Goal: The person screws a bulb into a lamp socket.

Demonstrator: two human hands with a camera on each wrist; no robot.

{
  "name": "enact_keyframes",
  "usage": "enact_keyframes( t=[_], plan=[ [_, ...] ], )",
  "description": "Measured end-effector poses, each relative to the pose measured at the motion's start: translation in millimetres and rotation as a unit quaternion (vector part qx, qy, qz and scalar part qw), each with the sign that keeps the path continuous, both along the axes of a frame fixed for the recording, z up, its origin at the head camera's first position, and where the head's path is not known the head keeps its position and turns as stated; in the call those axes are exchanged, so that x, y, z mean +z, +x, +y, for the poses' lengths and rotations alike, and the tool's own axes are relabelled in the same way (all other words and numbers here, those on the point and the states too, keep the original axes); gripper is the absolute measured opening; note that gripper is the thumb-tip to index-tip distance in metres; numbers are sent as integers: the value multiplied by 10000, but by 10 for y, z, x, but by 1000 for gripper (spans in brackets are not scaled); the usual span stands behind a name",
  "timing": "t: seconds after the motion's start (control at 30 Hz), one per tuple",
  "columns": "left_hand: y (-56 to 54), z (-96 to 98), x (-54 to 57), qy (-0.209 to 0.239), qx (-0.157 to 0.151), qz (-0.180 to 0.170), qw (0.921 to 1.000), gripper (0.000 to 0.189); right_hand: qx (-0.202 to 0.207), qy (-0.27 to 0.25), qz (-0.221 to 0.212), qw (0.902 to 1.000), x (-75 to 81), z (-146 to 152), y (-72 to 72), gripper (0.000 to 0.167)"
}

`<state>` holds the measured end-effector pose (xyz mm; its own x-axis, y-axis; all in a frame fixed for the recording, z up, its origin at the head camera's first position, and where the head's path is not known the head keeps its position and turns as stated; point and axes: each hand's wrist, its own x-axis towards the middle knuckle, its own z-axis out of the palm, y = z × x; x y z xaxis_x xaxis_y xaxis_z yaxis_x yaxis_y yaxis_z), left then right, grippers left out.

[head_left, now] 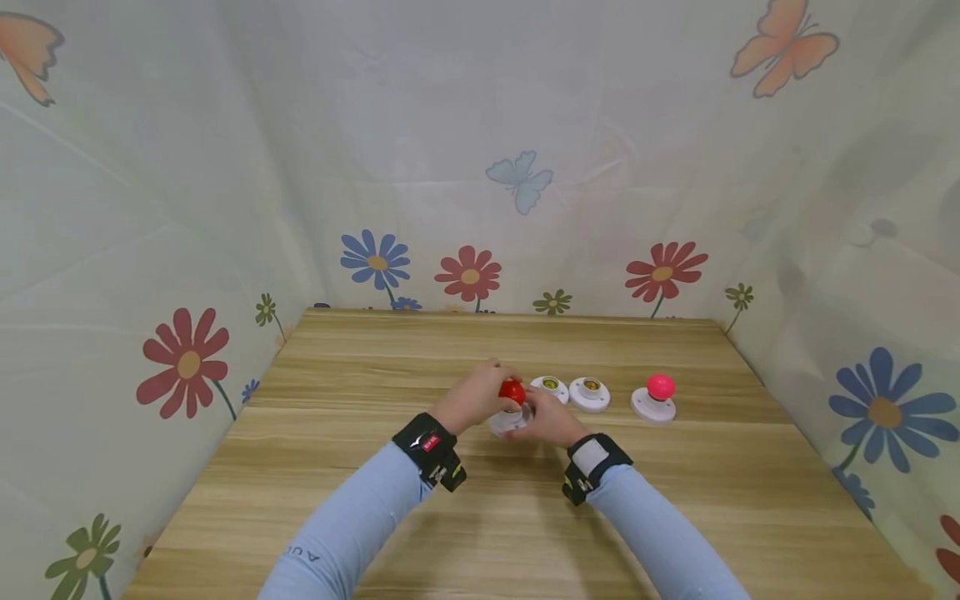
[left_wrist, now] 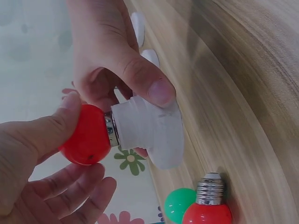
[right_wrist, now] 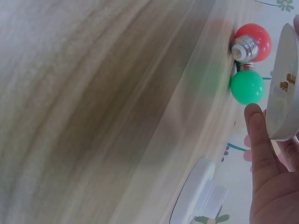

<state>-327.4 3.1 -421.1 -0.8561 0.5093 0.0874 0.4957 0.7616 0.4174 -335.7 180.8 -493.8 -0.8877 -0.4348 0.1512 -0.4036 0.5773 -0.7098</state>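
We observe a printed fabric backdrop (head_left: pixel 420 108) with three butterflies (head_left: pixel 783 50) visible from the head camera, and one wood-grain tabletop (head_left: pixel 375 371) in front of it. We count four lamp holders and four globe bulbs.

Our reference is the white lamp holder (left_wrist: pixel 166 135) held between the hands. The right hand (head_left: pixel 553 421) grips its base, thumb on the outside; its underside, with two brass-coloured terminals (right_wrist: pixel 290 78), faces the right wrist camera. At its mouth sits one red globe bulb (left_wrist: pixel 84 140), a strip of metal base exposed. The left hand (head_left: pixel 474 398) pinches this bulb, the lower fingers spread away from it.

To the reference holder's right stand two unfilled holders (head_left: pixel 589 402), side by side, one partly covered by the right hand. Farther right of it is the fourth holder (head_left: pixel 652 408), fitted with one pinkish-red bulb (head_left: pixel 661 386). Near the reference holder, opposite the unfilled pair, lie one loose green bulb (left_wrist: pixel 177 206) and one loose red bulb (left_wrist: pixel 208 215).
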Motion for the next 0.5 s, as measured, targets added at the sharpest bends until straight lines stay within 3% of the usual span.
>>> enact_keyframes(
  t=[0.23, 0.5],
  plan=[
    [21, -24, 34, 54, 25, -35, 10000, 57, -7, -28, 63, 10000, 2, -3, 6, 67],
    [13, -76, 111, -58, -436, -212, 9988, 57, -101, 45, -113, 9999, 16, -11, -8, 68]
  ],
)
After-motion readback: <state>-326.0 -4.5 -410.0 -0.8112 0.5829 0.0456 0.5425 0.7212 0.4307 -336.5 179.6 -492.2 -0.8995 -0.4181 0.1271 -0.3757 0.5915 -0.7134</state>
